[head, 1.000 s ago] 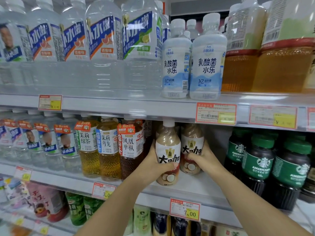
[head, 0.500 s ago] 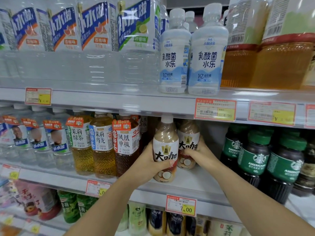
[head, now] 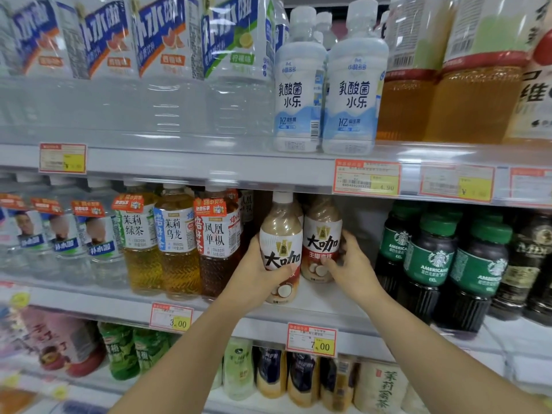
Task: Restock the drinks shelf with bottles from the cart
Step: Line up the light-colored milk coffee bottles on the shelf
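Both hands are working the middle shelf [head: 313, 306] right now. The left hand [head: 254, 279] is wrapping around the front latte bottle [head: 280, 249], thumb crossing the lower label, fingers curled behind it, and the bottle is standing upright on the shelf near the front edge. The right hand [head: 349, 264] is cupping the second latte bottle [head: 321, 243] from its right side, thumb pressing low on the label, fingers curving round the back; that bottle is sitting just behind and to the right of the first, the 2 nearly touching.

Compared with 0.5 seconds ago, the grips are looking much the same, and both bottles are staying in the same slot between the tea bottles [head: 179, 240] and the green-capped coffee bottles [head: 430, 264]. What is changing is the view: the head is drifting, so the whole shelf is sliding slightly right in frame. The 7.00 price tag [head: 312, 339] is sitting on the shelf edge directly below the 2 bottles.
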A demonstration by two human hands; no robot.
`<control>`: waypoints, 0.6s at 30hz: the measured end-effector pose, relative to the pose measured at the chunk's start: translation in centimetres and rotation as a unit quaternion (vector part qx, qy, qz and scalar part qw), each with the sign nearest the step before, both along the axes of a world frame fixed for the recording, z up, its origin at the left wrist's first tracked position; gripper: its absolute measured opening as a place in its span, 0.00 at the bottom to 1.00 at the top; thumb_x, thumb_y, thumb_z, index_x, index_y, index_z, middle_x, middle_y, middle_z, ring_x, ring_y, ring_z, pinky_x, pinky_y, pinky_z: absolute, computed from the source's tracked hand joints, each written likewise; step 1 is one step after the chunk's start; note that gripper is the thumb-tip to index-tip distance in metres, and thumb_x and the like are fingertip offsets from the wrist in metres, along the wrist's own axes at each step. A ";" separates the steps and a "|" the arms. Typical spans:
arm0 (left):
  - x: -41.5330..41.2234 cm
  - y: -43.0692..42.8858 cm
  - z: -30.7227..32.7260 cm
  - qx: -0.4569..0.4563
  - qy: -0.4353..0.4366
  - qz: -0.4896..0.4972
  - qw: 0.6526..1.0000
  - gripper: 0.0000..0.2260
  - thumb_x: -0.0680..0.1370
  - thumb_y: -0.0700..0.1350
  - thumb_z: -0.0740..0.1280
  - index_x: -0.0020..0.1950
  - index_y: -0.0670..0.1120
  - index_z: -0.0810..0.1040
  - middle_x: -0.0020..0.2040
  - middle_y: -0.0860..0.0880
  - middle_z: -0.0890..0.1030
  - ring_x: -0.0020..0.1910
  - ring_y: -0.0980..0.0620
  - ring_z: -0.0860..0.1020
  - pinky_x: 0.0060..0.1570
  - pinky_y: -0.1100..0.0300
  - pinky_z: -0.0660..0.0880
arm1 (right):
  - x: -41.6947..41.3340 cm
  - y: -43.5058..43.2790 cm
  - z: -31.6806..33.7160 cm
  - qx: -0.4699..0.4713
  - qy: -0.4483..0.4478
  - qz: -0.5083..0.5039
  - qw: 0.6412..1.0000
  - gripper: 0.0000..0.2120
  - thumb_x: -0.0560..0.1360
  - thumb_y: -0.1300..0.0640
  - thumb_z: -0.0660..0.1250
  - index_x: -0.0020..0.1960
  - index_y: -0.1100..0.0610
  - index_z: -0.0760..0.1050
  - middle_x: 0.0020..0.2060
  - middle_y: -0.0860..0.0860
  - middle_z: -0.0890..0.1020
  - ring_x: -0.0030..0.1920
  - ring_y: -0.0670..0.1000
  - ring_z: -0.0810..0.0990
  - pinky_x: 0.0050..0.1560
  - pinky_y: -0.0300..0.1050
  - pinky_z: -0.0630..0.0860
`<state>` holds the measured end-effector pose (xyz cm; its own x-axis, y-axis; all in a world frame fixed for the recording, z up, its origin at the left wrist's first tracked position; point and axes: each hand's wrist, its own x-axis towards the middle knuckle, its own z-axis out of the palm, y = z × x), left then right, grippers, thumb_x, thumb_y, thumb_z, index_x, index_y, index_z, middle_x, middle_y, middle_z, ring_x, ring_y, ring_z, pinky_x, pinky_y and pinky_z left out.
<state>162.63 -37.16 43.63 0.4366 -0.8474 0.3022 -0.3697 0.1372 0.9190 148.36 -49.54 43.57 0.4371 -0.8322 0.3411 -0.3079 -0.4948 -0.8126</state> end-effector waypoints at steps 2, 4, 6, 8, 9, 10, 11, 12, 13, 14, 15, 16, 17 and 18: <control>-0.2 0.0 0.0 -0.002 0.000 -0.011 1.000 0.33 0.71 0.42 0.73 0.72 0.50 0.61 0.57 0.56 0.79 0.54 0.63 0.78 0.51 0.69 0.75 | 0.1 0.1 -0.1 0.002 0.000 -0.006 1.000 0.31 0.73 0.62 0.68 0.73 0.56 0.58 0.65 0.55 0.75 0.65 0.54 0.73 0.65 0.51 0.70; -0.3 0.2 0.3 -0.003 -0.005 -0.022 1.000 0.34 0.72 0.41 0.73 0.73 0.52 0.59 0.58 0.57 0.78 0.55 0.65 0.76 0.50 0.72 0.74 | 0.1 0.7 -0.1 -0.002 -0.005 -0.020 1.000 0.33 0.73 0.62 0.69 0.73 0.57 0.58 0.67 0.55 0.72 0.67 0.54 0.70 0.67 0.49 0.67; -0.4 0.5 0.4 -0.008 -0.012 -0.035 0.999 0.36 0.72 0.41 0.72 0.74 0.55 0.57 0.62 0.57 0.76 0.57 0.66 0.75 0.52 0.73 0.73 | -0.1 2.1 0.1 -0.032 -0.036 -0.055 0.997 0.33 0.73 0.61 0.69 0.73 0.57 0.58 0.69 0.55 0.69 0.69 0.53 0.67 0.68 0.48 0.65; -0.7 1.5 0.1 -0.014 -0.034 -0.035 0.999 0.39 0.72 0.47 0.73 0.75 0.57 0.53 0.69 0.56 0.70 0.65 0.64 0.70 0.63 0.66 0.70 | -0.7 4.5 -0.1 -0.098 -0.096 -0.069 0.988 0.28 0.74 0.62 0.67 0.71 0.55 0.63 0.66 0.52 0.70 0.66 0.49 0.69 0.67 0.46 0.67; -1.0 2.6 -0.3 -0.016 -0.061 -0.018 0.998 0.41 0.72 0.51 0.73 0.76 0.58 0.50 0.73 0.57 0.64 0.69 0.63 0.65 0.68 0.62 0.66 | -0.9 6.1 -0.2 -0.142 -0.124 -0.060 0.980 0.24 0.74 0.62 0.66 0.68 0.54 0.66 0.62 0.49 0.72 0.63 0.46 0.70 0.65 0.42 0.68; -1.3 4.1 -0.7 -0.019 -0.094 0.009 0.995 0.41 0.72 0.52 0.72 0.76 0.57 0.48 0.74 0.59 0.60 0.71 0.64 0.61 0.70 0.62 0.61 | -1.0 7.8 -0.4 -0.178 -0.143 -0.038 0.973 0.20 0.74 0.62 0.65 0.65 0.53 0.69 0.58 0.47 0.73 0.60 0.44 0.72 0.63 0.38 0.68; -1.5 5.9 -1.4 -0.035 -0.132 0.034 0.990 0.37 0.73 0.52 0.70 0.76 0.56 0.51 0.73 0.61 0.60 0.70 0.66 0.60 0.69 0.67 0.59 | -0.7 9.5 -0.7 -0.201 -0.152 -0.003 0.968 0.17 0.74 0.61 0.64 0.62 0.52 0.71 0.55 0.46 0.75 0.57 0.42 0.72 0.60 0.34 0.68; -1.5 7.9 -2.2 -0.056 -0.174 0.052 0.982 0.32 0.75 0.51 0.68 0.74 0.56 0.55 0.70 0.61 0.62 0.68 0.68 0.61 0.67 0.72 0.59 | -0.2 11.1 -1.2 -0.217 -0.147 0.042 0.964 0.15 0.74 0.60 0.64 0.60 0.53 0.73 0.53 0.46 0.76 0.55 0.41 0.73 0.58 0.31 0.68; -1.2 10.0 -3.3 -0.072 -0.208 0.068 0.973 0.26 0.76 0.50 0.67 0.72 0.55 0.61 0.67 0.61 0.66 0.66 0.68 0.65 0.63 0.74 0.61 | 0.6 12.7 -2.1 -0.227 -0.133 0.096 0.960 0.13 0.74 0.60 0.63 0.58 0.54 0.74 0.51 0.47 0.77 0.53 0.41 0.74 0.55 0.30 0.69; -0.7 12.3 -4.8 -0.079 -0.225 0.090 0.967 0.21 0.77 0.49 0.65 0.69 0.54 0.67 0.64 0.60 0.70 0.62 0.67 0.69 0.60 0.75 0.64 | 1.7 14.2 -3.3 -0.229 -0.109 0.149 0.956 0.11 0.74 0.59 0.62 0.56 0.55 0.75 0.49 0.47 0.77 0.51 0.41 0.75 0.53 0.31 0.70; 0.2 14.4 -6.8 -0.073 -0.225 0.121 0.964 0.16 0.77 0.48 0.63 0.65 0.52 0.71 0.60 0.60 0.73 0.59 0.67 0.72 0.57 0.75 0.66 | 2.9 15.6 -4.8 -0.222 -0.082 0.196 0.952 0.10 0.74 0.59 0.62 0.55 0.56 0.76 0.48 0.47 0.78 0.49 0.42 0.75 0.50 0.32 0.71; 1.0 16.7 -8.9 -0.054 -0.208 0.154 0.964 0.13 0.77 0.46 0.63 0.62 0.50 0.74 0.56 0.59 0.75 0.56 0.67 0.74 0.54 0.75 0.68 | 4.2 17.0 -6.4 -0.206 -0.049 0.236 0.948 0.10 0.75 0.59 0.61 0.54 0.56 0.76 0.47 0.47 0.78 0.48 0.43 0.75 0.49 0.34 0.72; 1.9 18.9 -11.2 -0.027 -0.185 0.188 0.964 0.11 0.78 0.43 0.64 0.59 0.50 0.76 0.53 0.59 0.77 0.53 0.67 0.75 0.51 0.76 0.69 | 5.6 18.2 -8.2 -0.183 -0.011 0.270 0.945 0.09 0.76 0.59 0.61 0.54 0.55 0.76 0.47 0.47 0.78 0.47 0.43 0.75 0.48 0.35 0.72; 2.7 21.1 -13.7 0.005 -0.164 0.226 0.960 0.10 0.77 0.40 0.65 0.57 0.50 0.77 0.51 0.59 0.78 0.51 0.67 0.75 0.49 0.76 0.70 | 6.9 19.5 -10.0 -0.158 0.029 0.301 0.940 0.10 0.76 0.59 0.61 0.55 0.55 0.76 0.48 0.48 0.79 0.46 0.42 0.74 0.48 0.35 0.71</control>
